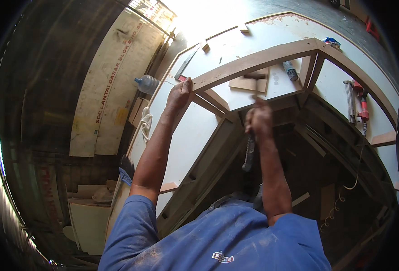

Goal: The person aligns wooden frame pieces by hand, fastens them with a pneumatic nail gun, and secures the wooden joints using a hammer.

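Note:
My right hand (259, 121) is closed round the handle of a hammer (249, 151). The hammer is raised over the work and its head is blurred by motion. My left hand (179, 95) grips the near left part of a bent wooden rail (249, 63), fingers pressed together at its edge. Whether the left fingers also pinch a nail is too small to tell. Short wooden struts (214, 99) join the rail to an inner frame below. The rail stands above a white panel (188, 131).
On the panel lie a try square (184, 67), a flat wooden piece (247, 83), a dark bottle (290, 71) and a red power tool (364, 108). A large clear water bottle (148, 84) stands left of the panel. A coiled hose (339, 198) hangs at right.

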